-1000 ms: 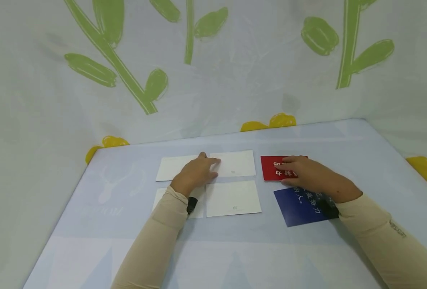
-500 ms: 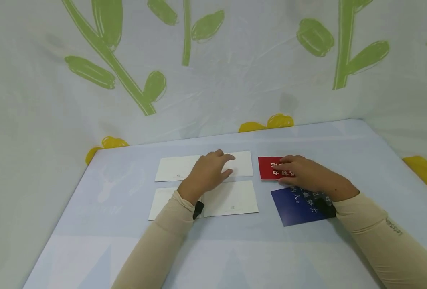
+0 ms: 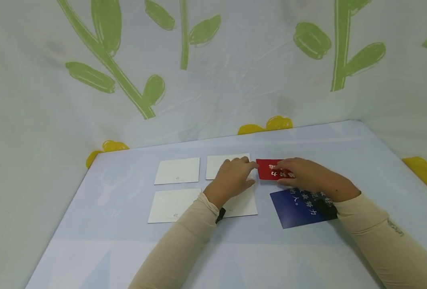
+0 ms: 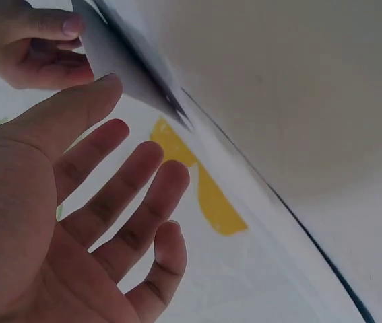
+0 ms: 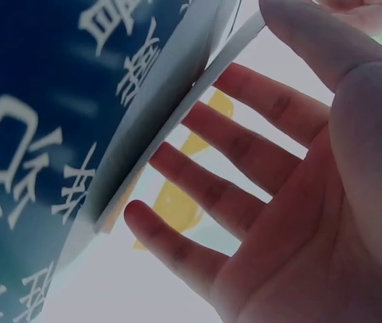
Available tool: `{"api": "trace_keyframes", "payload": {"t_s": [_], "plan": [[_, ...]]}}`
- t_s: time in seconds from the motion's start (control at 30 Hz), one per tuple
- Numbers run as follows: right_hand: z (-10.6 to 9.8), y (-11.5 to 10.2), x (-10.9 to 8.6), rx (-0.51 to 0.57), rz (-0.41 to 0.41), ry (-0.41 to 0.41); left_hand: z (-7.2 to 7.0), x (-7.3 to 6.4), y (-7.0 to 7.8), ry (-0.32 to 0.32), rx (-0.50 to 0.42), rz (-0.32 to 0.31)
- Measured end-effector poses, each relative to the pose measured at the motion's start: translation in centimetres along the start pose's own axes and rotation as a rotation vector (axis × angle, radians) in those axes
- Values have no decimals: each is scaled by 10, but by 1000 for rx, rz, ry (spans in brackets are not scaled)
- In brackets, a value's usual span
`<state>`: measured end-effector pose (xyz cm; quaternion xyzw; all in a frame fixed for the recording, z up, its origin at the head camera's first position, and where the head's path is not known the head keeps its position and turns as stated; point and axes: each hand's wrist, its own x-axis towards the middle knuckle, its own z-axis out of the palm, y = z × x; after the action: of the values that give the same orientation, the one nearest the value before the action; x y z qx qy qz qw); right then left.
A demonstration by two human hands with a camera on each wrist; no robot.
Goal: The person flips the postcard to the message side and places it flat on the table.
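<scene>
A red card [image 3: 265, 170] with white characters is in the head view, right of the middle. My right hand [image 3: 305, 174] grips its right part, thumb at the near edge and fingers over the far side, hiding that end. The left hand [image 3: 233, 176] reaches to the card's left end with relaxed, parted fingers. In the left wrist view, the left hand [image 4: 89, 202] is beside the card [image 4: 120, 70], its thumb tip right at the edge. A blue card [image 3: 285, 210] with white characters lies below the right hand, partly covered by the wrist.
Several white cards lie in two rows on the left; among them are an upper left card [image 3: 177, 171] and a lower left card [image 3: 171, 204]. The left forearm covers part of the lower right one [image 3: 247, 202]. A pale table [image 3: 101, 257] meets a leaf-printed backdrop [image 3: 227, 88].
My left hand has moved right, from over the upper white cards to the red card's left end. The right hand has stayed at the red card.
</scene>
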<state>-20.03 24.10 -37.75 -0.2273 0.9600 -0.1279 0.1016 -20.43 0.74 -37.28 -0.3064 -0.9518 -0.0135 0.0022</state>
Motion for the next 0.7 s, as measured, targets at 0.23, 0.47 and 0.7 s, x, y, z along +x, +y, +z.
{"api": "trace_keyframes", "payload": {"t_s": [0.23,0.47,0.7], "plan": [[-1,4,1,44,-35,0,4,4,13,24,2,11],[-1,3,1,64,-46,-9,5,2,11,109,-3,26],[-3,0,-1,59,-40,-10,8,3,10,153,-14,35]]}}
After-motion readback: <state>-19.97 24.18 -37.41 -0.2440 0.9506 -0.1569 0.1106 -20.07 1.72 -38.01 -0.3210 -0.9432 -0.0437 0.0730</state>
